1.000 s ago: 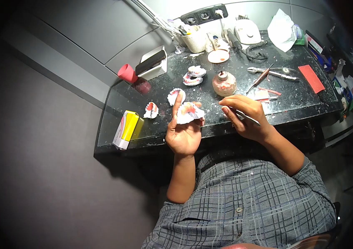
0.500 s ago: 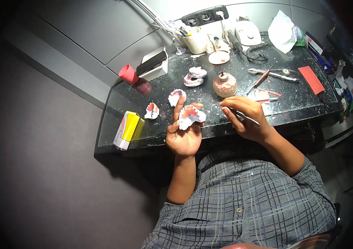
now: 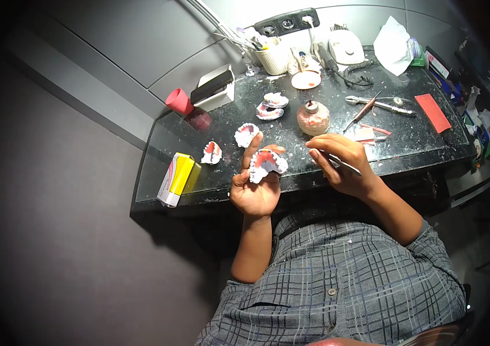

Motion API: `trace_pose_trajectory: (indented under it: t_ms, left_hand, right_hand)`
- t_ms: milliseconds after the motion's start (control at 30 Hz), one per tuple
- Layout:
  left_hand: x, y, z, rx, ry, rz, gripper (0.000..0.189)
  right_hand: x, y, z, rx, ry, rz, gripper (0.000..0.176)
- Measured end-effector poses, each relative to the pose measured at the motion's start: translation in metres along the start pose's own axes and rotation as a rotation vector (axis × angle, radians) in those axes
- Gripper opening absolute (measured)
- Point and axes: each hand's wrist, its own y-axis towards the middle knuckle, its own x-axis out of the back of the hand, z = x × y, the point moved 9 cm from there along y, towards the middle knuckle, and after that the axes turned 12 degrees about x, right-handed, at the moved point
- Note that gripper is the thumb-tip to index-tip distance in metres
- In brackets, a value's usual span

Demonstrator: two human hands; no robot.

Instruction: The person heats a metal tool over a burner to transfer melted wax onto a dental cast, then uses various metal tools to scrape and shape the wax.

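Observation:
A white plaster dental model (image 3: 267, 165) with red wax along its arch rests in my left hand (image 3: 256, 199), the fingers and thumb around it. My right hand (image 3: 343, 161) pinches a thin metal wax carving tool (image 3: 345, 165), with its handle slanting back across the palm; the tip by the fingertips is hard to make out. Just beyond my right hand stands a squat glass spirit burner (image 3: 313, 117). Past my left fingers lies another plaster model (image 3: 246, 135), and to its left a smaller one (image 3: 211, 152) with red wax. Farther back sits a stacked pair of models (image 3: 271, 106).
A yellow and white box (image 3: 176, 180) stands at the table's left edge, below a red cup (image 3: 179, 102). On the right lie pliers (image 3: 386, 105), a carving tool (image 3: 363, 111) and a red wax sheet (image 3: 432, 113). A shallow dish (image 3: 306, 80) sits at the back.
The dental model in my left hand has tilted and turned slightly, showing more of its inner arch. My right hand has barely moved.

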Motion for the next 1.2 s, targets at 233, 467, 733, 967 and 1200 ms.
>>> trace_pose_trajectory:
  t_ms: [233,467,733,967,1200]
  left_hand:
    - [0.0003,0.0001,0.0007,0.009,-0.027,0.02,0.08]
    - [0.0009,0.0,0.0015,0.009,-0.032,0.029,0.08]
    - [0.0002,0.0003,0.0017,0.013,-0.041,0.048,0.081]
    - [0.0013,-0.0004,0.0003,0.002,-0.022,0.025,0.08]
    - [0.0084,-0.0016,-0.0008,-0.021,0.065,-0.056,0.076]
  right_hand:
    - [0.0002,0.0001,0.0006,0.003,0.003,-0.005,0.011]
    - [0.0003,0.0007,0.0018,0.013,-0.003,-0.004,0.011]
    - [0.001,0.0007,0.0026,0.02,-0.001,-0.011,0.011]
    - [0.0005,0.0007,0.0024,0.035,-0.005,-0.014,0.011]
    - [-0.0002,-0.0007,0.0015,0.03,-0.006,-0.018,0.011]
